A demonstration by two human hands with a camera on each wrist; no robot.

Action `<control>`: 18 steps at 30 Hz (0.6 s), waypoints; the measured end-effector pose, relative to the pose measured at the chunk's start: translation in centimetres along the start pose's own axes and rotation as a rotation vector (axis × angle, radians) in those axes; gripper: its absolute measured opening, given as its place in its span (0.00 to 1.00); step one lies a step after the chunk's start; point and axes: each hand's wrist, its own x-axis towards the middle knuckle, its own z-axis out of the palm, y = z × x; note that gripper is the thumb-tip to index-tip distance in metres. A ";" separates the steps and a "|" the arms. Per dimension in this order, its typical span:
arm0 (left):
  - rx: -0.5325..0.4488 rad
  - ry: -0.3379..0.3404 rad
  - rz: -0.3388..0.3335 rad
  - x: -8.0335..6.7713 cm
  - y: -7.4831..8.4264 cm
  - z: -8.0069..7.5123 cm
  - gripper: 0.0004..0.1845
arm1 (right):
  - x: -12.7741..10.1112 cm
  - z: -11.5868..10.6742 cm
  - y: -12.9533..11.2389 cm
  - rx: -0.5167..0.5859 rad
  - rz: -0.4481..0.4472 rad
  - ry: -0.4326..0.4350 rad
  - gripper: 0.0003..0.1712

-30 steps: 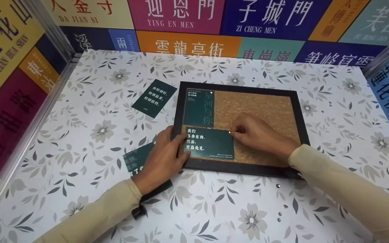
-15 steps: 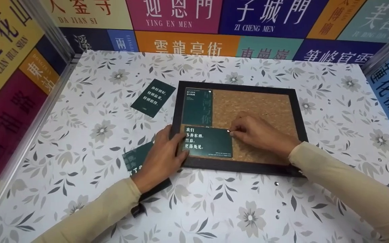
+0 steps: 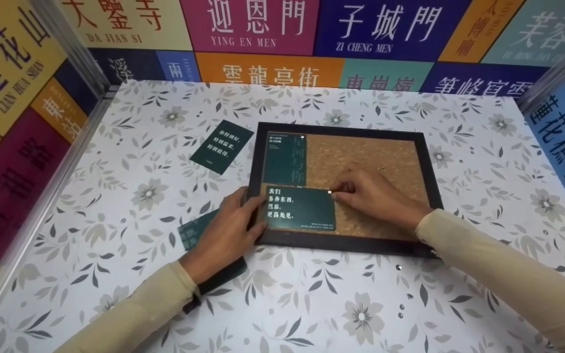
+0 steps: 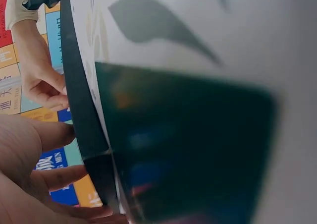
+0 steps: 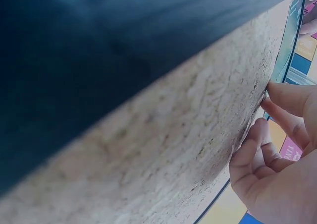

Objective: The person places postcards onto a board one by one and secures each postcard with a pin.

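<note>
In the head view my right hand (image 3: 367, 191) pinches a small shiny thumbtack (image 3: 329, 192) at the upper right corner of a green card (image 3: 302, 208). That card lies crosswise on a cork board (image 3: 366, 152) with a black frame (image 3: 346, 245). Above it on the cork is an upright green card (image 3: 285, 157), with a shiny tack near its top right corner. My left hand (image 3: 223, 230) rests at the frame's left side, thumb and index finger on the border. The left wrist view shows its fingers (image 4: 62, 177) spread along the frame's edge (image 4: 81, 95).
Another green card (image 3: 222, 147) lies on the flowered tabletop left of the board. A further one (image 3: 194, 229) is partly under my left hand and wrist. Several loose tacks (image 3: 398, 267) lie in front of the frame. Colourful sign-printed panels (image 3: 263, 29) surround the table.
My left thumb and index finger have slid off the crosswise card's edge onto the frame border. My right fingers stay at that card's corner. The camera view has shifted slightly.
</note>
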 end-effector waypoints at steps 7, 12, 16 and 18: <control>0.124 0.044 0.062 -1.0 -0.7 -1.5 0.26 | -0.2 0.0 0.0 -0.029 -0.016 0.006 0.09; 0.157 0.032 0.023 -1.7 -1.3 -2.6 0.27 | -0.3 0.0 -0.1 -0.056 -0.016 0.007 0.09; 0.161 0.020 -0.011 -2.1 -1.7 -3.0 0.28 | -0.2 0.0 -0.1 -0.074 -0.026 0.010 0.09; 0.162 0.013 -0.021 -2.3 -1.8 -3.2 0.28 | -0.2 0.0 -0.1 -0.078 -0.036 0.013 0.09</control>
